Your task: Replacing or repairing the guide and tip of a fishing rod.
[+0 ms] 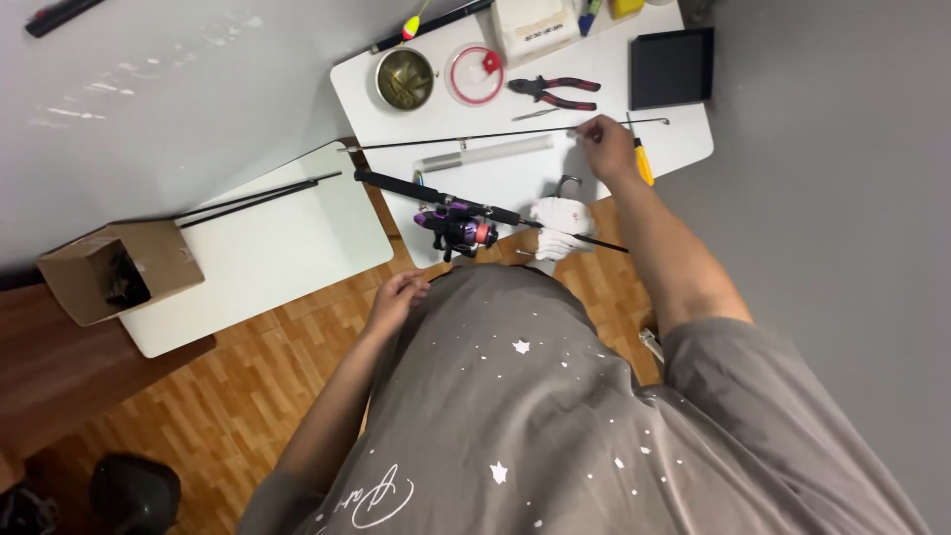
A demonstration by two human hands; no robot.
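Your right hand (606,147) sits in the upper middle of the frame, fingertips pinched on a thin black rod section (495,135). That rod lies almost level across the white table (684,139), its long axis running left to right, with most of its length stretching left of your fingers. Your left hand (396,300) rests low against your grey shirt (555,416), fingers loosely curled and holding nothing, well apart from the rod. Just below the rod lie a pale matte tube (485,154) and a fishing rod with a glossy purple reel (458,229).
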